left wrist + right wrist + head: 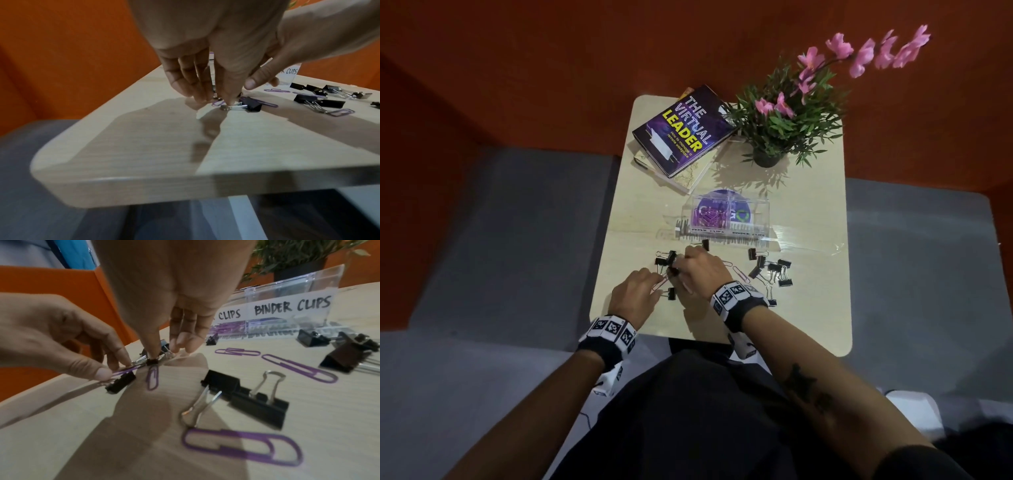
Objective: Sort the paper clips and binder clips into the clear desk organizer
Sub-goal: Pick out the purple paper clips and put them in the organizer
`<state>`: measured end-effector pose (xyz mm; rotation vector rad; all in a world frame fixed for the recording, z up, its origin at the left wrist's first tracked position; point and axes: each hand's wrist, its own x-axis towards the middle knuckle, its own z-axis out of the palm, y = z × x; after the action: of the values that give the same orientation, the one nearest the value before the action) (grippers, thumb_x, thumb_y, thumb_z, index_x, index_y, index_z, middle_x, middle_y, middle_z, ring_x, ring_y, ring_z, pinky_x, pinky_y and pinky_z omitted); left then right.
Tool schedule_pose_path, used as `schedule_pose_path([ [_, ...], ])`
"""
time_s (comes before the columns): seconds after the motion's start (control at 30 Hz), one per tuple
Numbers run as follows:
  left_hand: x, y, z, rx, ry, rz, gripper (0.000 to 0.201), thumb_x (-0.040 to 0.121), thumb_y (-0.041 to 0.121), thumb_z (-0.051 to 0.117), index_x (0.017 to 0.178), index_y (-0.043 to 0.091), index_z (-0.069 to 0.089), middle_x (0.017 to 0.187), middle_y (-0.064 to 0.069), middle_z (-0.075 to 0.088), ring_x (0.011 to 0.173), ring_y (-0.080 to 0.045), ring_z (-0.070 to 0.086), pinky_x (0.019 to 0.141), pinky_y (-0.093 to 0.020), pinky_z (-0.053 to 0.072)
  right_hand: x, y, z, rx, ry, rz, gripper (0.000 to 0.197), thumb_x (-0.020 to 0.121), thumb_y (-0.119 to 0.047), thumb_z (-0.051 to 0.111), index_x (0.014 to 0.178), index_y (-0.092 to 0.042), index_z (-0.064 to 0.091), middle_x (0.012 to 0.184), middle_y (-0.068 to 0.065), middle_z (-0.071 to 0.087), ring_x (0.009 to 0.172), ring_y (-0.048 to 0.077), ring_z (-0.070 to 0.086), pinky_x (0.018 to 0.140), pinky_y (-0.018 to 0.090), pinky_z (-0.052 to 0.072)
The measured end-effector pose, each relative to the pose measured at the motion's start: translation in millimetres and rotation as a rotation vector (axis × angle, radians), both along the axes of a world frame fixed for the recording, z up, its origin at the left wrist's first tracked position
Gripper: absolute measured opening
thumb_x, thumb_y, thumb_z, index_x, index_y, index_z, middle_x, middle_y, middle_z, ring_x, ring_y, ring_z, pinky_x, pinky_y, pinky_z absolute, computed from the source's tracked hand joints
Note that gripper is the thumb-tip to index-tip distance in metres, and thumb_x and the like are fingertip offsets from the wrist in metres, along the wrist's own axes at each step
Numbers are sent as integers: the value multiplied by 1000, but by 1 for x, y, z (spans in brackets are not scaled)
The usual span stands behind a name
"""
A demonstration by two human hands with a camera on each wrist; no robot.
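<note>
Clear desk organizer (753, 209): stands at table centre, at 12 o'clock from both hands. Its left compartment, labelled for paper clips, holds a heap of purple clips (709, 217). The right one, labelled BINDER CLIPS (292, 305), shows no black clip inside as far as the views reveal.

Binder clips, black: one cluster (774, 269) lies at 3 o'clock from the hands, a smaller one (666, 258) at 11 o'clock; none appears sorted.

Paper clips, purple: several remain loose among them, including one nearest the right wrist camera (242, 446).

Progress, judged: paper clips partly done, binder clips not begun.

Left hand (635, 293): thumb and forefinger pinch a purple paper clip (125, 370) against a binder clip (121, 382).

Right hand (700, 270): fingertips (153, 352) press down on a small black binder clip; whether they grip it I cannot tell.

Obscured: the hands cover the pile beneath them; the paper-clip label is half hidden; the wrist views blur at their edges.

Table (808, 308): also bears books (683, 132) and a potted plant (787, 120) at the far end.
</note>
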<state>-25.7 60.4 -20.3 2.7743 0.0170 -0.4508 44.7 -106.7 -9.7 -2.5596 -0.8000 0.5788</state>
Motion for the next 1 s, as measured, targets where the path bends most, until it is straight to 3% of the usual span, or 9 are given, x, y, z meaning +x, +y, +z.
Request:
schedule_pose_path([
  [0.17,-8,6,1,-10,-73,-91,23,74,9,79,96,12,72,89,-6,70,84,-30,64,53,-34,52,7,-5,-2,-46,-19,-53,42,80,2,56,118,-16,63,104,11,58,105,32,51,59,36,45],
  [0.3,-5,-1,3,32,-93,-207,26,68,1,79,91,11,74,81,-7,66,77,-30,61,47,-33,52,4,-18,-3,-9,-27,-109,31,80,-1,56,107,-14,68,101,9,58,100,29,52,58,31,39],
  [0.43,0,-14,8,64,-60,-278,39,68,2,73,104,13,70,86,-10,62,83,-31,58,53,-36,50,-16,-30,-4,-17,-55,74,19,82,-15,61,99,-12,69,94,12,59,90,30,52,62,37,48],
  [0.53,5,-24,8,77,-42,-315,46,71,4,70,115,14,65,90,-12,59,87,-33,55,59,-37,49,-25,-36,-7,-35,-80,127,20,79,-11,66,98,-13,70,91,13,62,87,33,54,64,39,49],
  [0.63,13,-36,8,66,-29,-318,51,75,4,64,124,14,58,96,-12,56,92,-32,51,67,-39,48,-20,-47,-4,-81,-73,6,25,80,-9,64,104,-13,69,98,12,62,93,31,52,72,42,52],
  [0.7,18,-44,8,55,-29,-341,52,76,3,60,127,13,55,98,-12,55,94,-32,49,71,-40,47,-14,-58,0,-56,-34,-123,27,84,-14,60,109,-17,68,99,11,60,94,29,54,70,37,52],
  [0.83,29,-55,9,19,-61,-371,45,79,4,58,123,13,57,97,-10,57,91,-30,48,72,-41,47,-3,-92,2,-11,-14,-365,19,83,-15,63,100,-18,71,94,7,62,78,30,63,62,34,53],
  [0.93,30,-62,10,-25,-97,-459,32,83,9,59,114,16,62,96,-6,58,89,-26,48,72,-39,46,-8,-110,5,-37,5,-365,7,83,-22,67,82,-18,72,85,5,62,72,27,61,58,29,44],
  [1.0,26,-68,8,-26,-121,-575,31,84,11,60,114,19,62,96,-6,58,89,-26,50,70,-40,47,-18,-112,6,-52,31,-312,6,81,-21,68,81,-18,72,83,4,63,75,26,62,59,29,44],
])
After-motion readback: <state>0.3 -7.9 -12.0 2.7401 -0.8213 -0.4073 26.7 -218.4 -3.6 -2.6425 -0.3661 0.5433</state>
